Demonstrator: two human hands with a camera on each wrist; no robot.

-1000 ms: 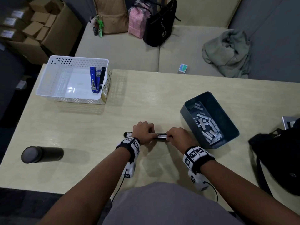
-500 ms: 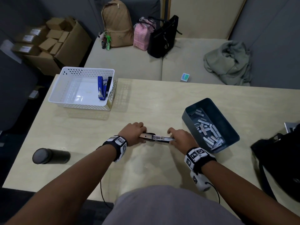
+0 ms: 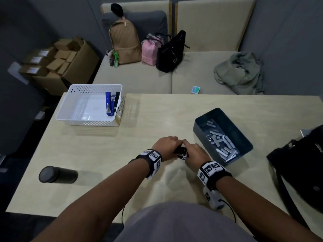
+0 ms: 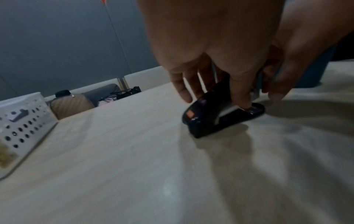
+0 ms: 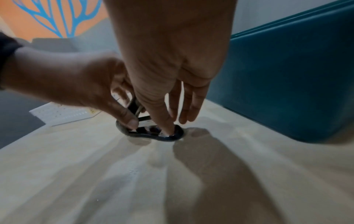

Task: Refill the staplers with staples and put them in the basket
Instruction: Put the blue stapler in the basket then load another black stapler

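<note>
A black stapler [image 3: 180,153] stands on the wooden table [image 3: 139,172], and both my hands meet over it. My left hand [image 3: 167,142] grips its raised top arm, fingers curled over it and thumb down on the base [image 4: 250,109]. My right hand [image 5: 176,124] presses its thumb on the front end of the base [image 5: 153,133], with the other fingers hanging straight behind. The stapler's jaws stand partly apart. At the back left, the white basket [image 3: 73,112] holds a blue stapler [image 3: 108,103] and a black one [image 3: 116,101]. Loose staple strips [image 3: 220,142] lie in a dark blue bin [image 3: 244,137].
A black bottle [image 3: 57,174] lies on its side near the table's front left. A black bag [image 3: 300,165] sits at the right edge. Beyond the table, a sofa carries bags [image 3: 125,41] and a grey garment [image 3: 239,72]. Cardboard boxes [image 3: 59,62] stand at the left.
The stapler lay stretched open between my hands. Now the hands have come together and the top arm is folded up over the base. The head view has tilted upward.
</note>
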